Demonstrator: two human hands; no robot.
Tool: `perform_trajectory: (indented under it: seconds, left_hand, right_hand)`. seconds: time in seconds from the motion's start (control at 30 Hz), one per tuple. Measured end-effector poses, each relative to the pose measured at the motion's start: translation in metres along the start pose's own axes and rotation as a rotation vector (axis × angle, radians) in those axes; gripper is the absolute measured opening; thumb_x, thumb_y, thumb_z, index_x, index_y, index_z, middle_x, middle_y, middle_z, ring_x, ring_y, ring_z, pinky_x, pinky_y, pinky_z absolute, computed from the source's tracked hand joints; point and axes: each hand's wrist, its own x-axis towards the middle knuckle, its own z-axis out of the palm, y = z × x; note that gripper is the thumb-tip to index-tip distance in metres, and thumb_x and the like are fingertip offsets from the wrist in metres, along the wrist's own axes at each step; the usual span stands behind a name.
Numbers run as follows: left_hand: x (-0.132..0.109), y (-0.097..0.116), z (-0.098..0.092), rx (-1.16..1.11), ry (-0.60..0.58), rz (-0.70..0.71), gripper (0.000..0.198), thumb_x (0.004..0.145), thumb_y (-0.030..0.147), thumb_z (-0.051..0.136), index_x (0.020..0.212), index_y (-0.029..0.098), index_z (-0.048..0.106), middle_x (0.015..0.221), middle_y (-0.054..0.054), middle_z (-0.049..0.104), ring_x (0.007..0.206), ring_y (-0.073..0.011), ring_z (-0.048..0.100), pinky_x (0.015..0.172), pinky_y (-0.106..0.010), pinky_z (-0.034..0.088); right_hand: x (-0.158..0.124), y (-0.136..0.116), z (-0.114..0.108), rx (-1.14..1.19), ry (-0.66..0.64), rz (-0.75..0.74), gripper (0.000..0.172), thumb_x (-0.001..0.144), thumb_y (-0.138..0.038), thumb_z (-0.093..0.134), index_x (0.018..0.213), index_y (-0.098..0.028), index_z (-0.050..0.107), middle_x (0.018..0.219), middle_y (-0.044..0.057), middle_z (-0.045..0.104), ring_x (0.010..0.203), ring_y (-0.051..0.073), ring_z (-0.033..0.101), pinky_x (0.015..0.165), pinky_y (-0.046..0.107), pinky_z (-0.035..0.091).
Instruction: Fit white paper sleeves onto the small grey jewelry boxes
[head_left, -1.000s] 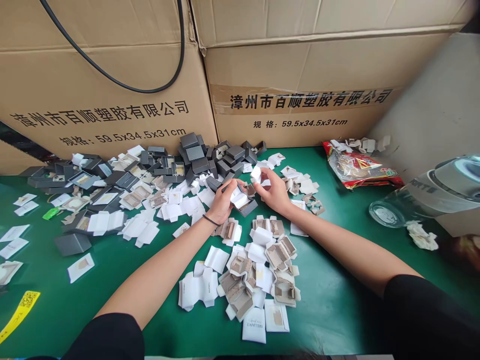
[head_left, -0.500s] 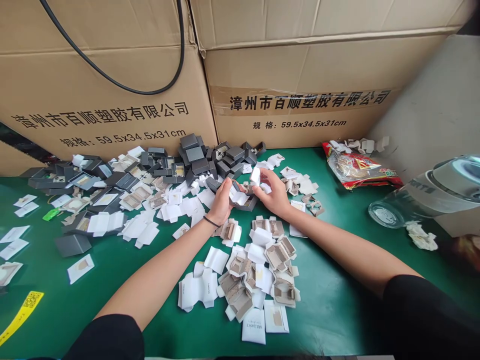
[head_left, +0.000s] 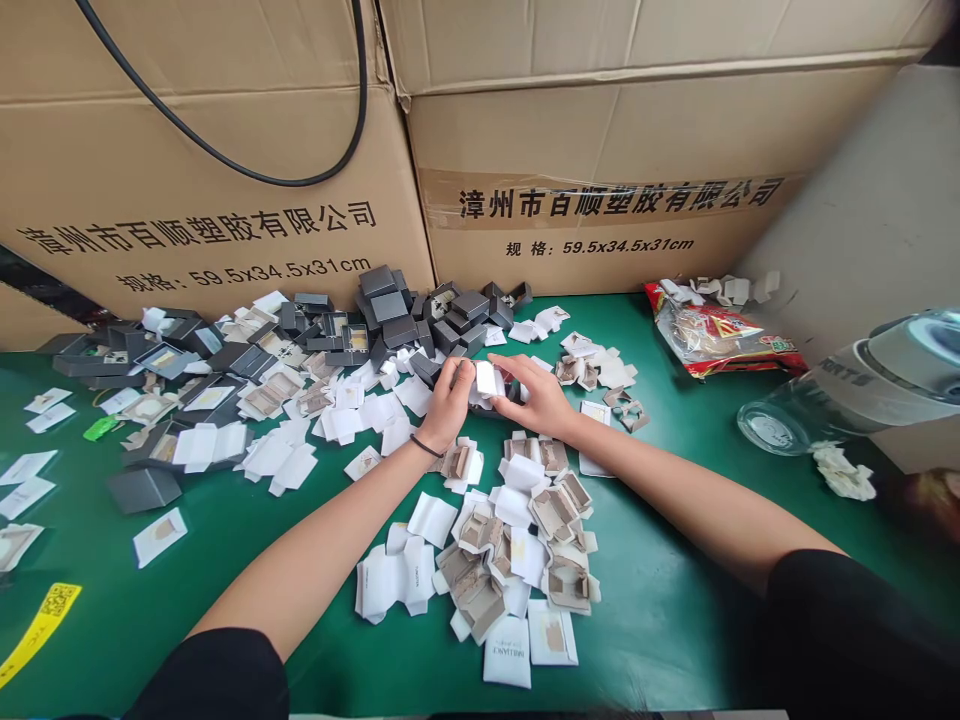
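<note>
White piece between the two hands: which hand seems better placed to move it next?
Probably the right hand: its thumb and forefinger are at the white piece, while the left hand seems occupied holding the dark box beneath.

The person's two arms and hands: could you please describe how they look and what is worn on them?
The left hand and right hand are ungloved. A thin dark band sits on the left wrist. Black sleeves end around the elbows.
</note>
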Motion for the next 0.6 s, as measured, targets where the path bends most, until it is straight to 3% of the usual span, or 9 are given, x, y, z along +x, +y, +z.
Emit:
perform_trajectory:
  seconds: [0.2,0.6]
  left_hand:
    - [-0.0059,0.0012,0.0012,0.245,0.023,0.373,0.027,0.086,0.045,0.048,0.091,0.020,0.055,0.101,-0.005,0.058,0.098,-0.0160,0.053,0.089,-0.025,0.039]
    - [-0.0045,-0.0032,-0.0008,0.414,0.055,0.478,0.033,0.085,0.050,0.046,0.097,0.020,0.050,0.105,-0.008,0.056,0.101,-0.0179,0.054,0.093,-0.031,0.039]
  right_hand:
    - [-0.0003,0.0019,0.0018,-0.020,-0.065,-0.099,0.047,0.085,-0.039,0.050,0.129,-0.021,0.044,0.106,0.011,0.062,0.092,0.023,0.055,0.082,0.044,0.049]
    - [-0.0016,0.0055,0.0066,-0.006,-0.096,-0.014,0.046,0.084,-0.040,0.056,0.125,-0.020,0.047,0.108,0.010,0.062,0.095,0.024,0.051,0.084,0.044,0.048]
